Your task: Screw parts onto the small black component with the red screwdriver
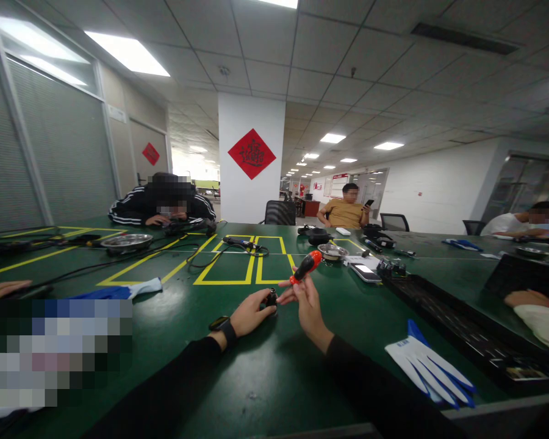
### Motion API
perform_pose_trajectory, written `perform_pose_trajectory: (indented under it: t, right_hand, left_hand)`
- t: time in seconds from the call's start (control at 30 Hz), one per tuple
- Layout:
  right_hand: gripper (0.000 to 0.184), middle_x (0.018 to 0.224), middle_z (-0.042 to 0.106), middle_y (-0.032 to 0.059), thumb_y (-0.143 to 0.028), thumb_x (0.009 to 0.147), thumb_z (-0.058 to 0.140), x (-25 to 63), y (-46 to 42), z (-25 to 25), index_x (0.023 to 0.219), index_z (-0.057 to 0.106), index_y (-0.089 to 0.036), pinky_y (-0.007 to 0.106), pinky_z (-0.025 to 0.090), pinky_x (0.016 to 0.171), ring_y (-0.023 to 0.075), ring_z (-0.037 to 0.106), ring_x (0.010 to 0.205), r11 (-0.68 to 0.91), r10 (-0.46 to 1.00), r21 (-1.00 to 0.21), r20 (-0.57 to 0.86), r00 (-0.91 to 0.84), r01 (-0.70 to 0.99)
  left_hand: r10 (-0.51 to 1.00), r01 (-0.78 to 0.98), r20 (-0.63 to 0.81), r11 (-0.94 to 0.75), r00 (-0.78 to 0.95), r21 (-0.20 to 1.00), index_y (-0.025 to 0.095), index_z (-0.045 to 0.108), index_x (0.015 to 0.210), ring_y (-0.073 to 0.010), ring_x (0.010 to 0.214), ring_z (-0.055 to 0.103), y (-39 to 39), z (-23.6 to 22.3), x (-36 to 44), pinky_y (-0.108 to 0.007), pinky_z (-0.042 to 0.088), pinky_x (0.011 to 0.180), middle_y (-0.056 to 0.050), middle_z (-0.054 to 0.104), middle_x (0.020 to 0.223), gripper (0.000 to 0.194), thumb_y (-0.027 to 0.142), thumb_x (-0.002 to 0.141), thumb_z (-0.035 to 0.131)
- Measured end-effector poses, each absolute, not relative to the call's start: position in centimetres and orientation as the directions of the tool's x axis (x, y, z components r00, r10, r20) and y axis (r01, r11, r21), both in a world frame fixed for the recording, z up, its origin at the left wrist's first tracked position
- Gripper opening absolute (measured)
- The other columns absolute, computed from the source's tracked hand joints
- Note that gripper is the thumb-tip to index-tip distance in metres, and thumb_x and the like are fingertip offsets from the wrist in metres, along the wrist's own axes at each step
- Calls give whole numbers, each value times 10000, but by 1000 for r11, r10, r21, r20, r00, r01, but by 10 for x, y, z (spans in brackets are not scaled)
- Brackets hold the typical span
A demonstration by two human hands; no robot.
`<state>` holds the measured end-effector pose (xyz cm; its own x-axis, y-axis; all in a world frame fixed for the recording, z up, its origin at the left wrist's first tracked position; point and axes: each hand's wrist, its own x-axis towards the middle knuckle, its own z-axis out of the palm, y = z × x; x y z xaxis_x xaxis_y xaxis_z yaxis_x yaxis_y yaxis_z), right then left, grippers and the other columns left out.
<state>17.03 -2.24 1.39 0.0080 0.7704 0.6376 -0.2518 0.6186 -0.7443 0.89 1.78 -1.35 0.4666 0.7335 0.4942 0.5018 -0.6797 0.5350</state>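
Observation:
My left hand [251,314], with a dark watch at its wrist, grips a small black cylindrical part [271,297] close to the green tabletop [256,378]. What kind of part it is, I cannot make out. Just to the right, my right hand [310,305] is closed around a screwdriver [308,266] with a black and red handle. The handle's end tilts up and to the right. Its shaft is hidden or too fine to see, and its lower end points toward the black part.
White-and-blue gloves [427,366] lie near the front right, beside a long black tray [466,329]. Farther back are a phone [365,272], a metal bowl [333,251], another bowl [127,242] and cables [196,256]. Co-workers sit around the table; one's sleeve [542,323] reaches in at right.

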Motion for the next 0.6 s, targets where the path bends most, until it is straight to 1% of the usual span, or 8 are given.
perform_pose_trajectory:
  t: [0.1,0.2,0.3,0.4,0.5,0.6]
  right_hand:
    - [274,886,637,42,-297,847,464,170,-19,13,1103,407,-218,233,513,496,109,617,538,611,779,-755,627,12,-238]
    - [265,838,638,15,-291,823,513,169,-17,13,1052,395,-227,218,502,472,102,608,511,607,785,-759,618,31,-235]
    - [278,799,632,-4,-275,806,544,168,-16,12,1031,386,-230,220,505,489,105,614,523,615,782,-756,621,51,-224]
    - [246,801,629,0,-281,815,529,170,-17,12,1018,404,-224,226,510,506,109,620,542,625,774,-751,631,46,-215]
    - [229,830,630,20,-304,845,466,171,-20,13,1053,426,-217,233,511,510,113,623,556,629,768,-744,640,33,-223]
    - [291,832,630,29,-321,854,440,172,-21,14,1123,420,-212,240,513,502,120,624,560,629,768,-742,640,34,-230]
  left_hand:
    - [738,501,487,-675,467,542,171,571,940,-176,800,540,19,-14,9,-276,413,739,-35,607,880,213,286,765,532]
    - [744,495,479,-668,465,557,175,570,944,-177,803,539,19,-14,9,-278,414,746,-37,606,883,219,287,759,537]
    - [751,492,475,-659,458,568,172,570,944,-180,812,536,19,-13,9,-282,413,757,-40,604,887,224,286,753,542]
    - [747,492,475,-664,464,563,167,569,940,-180,812,535,18,-13,8,-284,413,756,-40,600,885,222,287,756,539]
    - [742,489,481,-670,468,558,167,568,939,-178,808,534,18,-12,8,-282,414,750,-39,598,883,218,290,762,532]
    - [746,490,473,-665,468,564,169,572,918,-176,789,534,17,-11,9,-279,418,735,-34,599,860,200,283,759,530]
